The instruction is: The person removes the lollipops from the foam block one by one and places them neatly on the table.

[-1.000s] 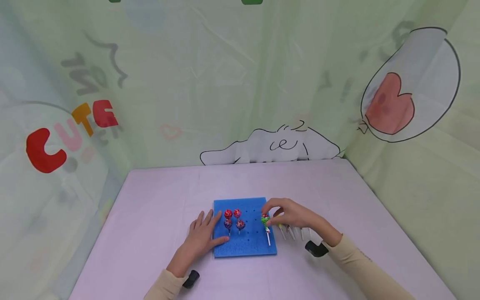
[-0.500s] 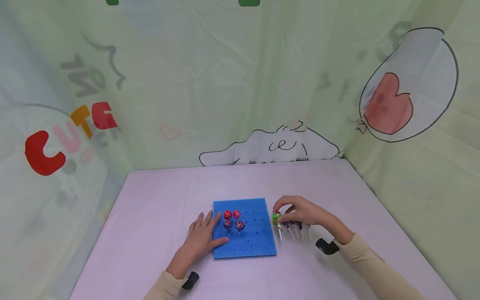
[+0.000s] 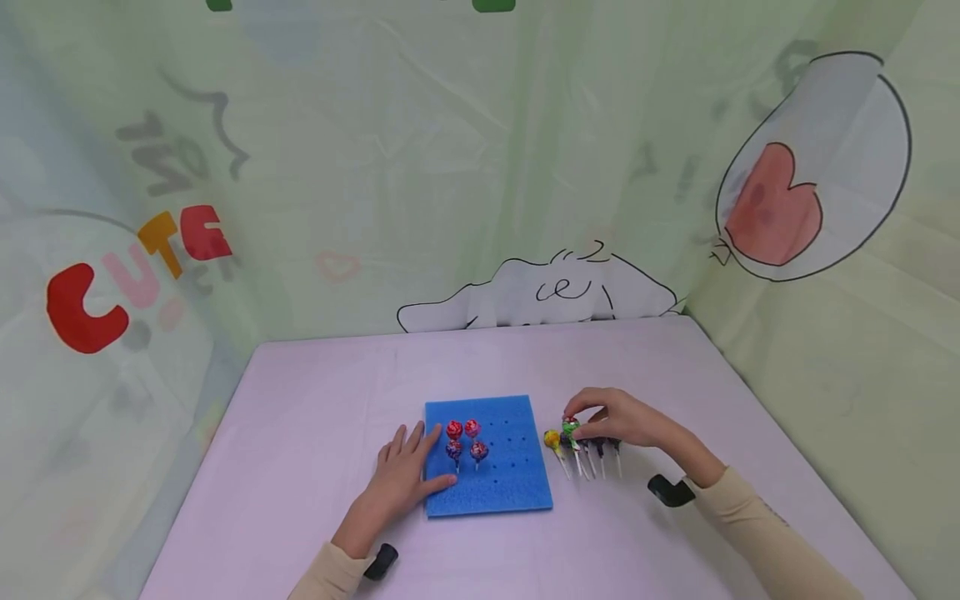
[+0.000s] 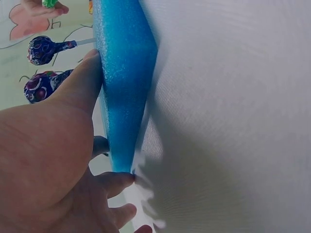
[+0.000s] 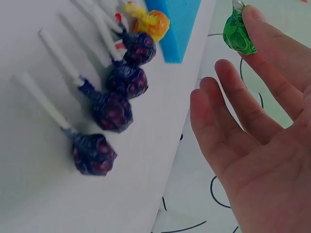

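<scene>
My left hand (image 3: 401,479) rests at the left edge of a blue foam board (image 3: 517,493), its fingers extended and the thumb on the near part. Several wrapped lollipops stand upright in the board, red ones (image 3: 453,429) behind purple ones (image 3: 478,451). Beyond the board's right edge, my right hand (image 3: 622,418) pinches a green lollipop (image 3: 571,428) by its wrapped head between thumb and index finger. In the right wrist view that green head (image 5: 238,36) is held above the table, the other fingers spread apart from it.
Right of the board lies a row of loose lollipops: a yellow one (image 3: 552,439) nearest the board, then several dark purple ones (image 5: 112,112), sticks toward the person. Small holes dot the board's right part. Printed curtains (image 3: 337,167) enclose the back and sides of the table (image 3: 322,400).
My right hand has carried the green lollipop rightward, off the board and over the loose row, uncovering the yellow one. The left hand has stayed in place.
</scene>
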### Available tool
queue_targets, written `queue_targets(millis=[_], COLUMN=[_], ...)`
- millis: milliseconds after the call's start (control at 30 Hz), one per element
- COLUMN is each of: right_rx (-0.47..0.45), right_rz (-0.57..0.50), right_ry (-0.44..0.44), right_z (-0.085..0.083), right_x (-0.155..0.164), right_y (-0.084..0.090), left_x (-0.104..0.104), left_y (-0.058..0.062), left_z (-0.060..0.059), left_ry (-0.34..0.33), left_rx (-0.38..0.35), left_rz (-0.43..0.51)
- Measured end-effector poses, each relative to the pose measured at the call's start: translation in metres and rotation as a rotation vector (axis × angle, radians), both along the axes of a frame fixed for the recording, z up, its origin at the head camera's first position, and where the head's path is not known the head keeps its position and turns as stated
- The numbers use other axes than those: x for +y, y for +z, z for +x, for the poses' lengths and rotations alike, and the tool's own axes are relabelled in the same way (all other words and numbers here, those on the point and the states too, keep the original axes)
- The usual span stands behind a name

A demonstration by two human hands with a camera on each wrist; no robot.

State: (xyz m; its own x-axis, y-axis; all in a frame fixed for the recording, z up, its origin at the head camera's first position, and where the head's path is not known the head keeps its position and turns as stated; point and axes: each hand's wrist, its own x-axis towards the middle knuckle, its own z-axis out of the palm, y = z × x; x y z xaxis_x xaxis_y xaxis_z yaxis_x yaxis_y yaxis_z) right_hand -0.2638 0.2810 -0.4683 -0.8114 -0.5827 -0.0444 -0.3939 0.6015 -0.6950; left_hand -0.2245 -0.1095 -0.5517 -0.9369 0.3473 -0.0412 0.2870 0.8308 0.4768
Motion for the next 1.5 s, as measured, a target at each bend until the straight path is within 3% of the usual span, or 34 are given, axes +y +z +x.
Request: queue_targets(millis=[467,1000,1200,1500], right_rx=[0.015,0.054,0.011,0.019], right_rz=[0.072,0.102,0.113,0.231], right_ry=[-0.074,-0.1,-0.119,-0.168], right_z=[0.003,0.009,0.009,0.009], right_x=[0.033,0.068,0.078,0.078], right_y=[-0.002,-0.01,-0.016,-0.021], left_x=[0.001,0.0,0.0,0.0], left_y=[0.004,-0.001,0.0,0.002], left_z=[0.002,-0.001,0.001,0.001], left_ry=[0.003,0.002,0.0,-0.004], left_rx=[-0.004,-0.01,-0.01,-0.01], left_rz=[-0.01,-0.008,-0.012,-0.007])
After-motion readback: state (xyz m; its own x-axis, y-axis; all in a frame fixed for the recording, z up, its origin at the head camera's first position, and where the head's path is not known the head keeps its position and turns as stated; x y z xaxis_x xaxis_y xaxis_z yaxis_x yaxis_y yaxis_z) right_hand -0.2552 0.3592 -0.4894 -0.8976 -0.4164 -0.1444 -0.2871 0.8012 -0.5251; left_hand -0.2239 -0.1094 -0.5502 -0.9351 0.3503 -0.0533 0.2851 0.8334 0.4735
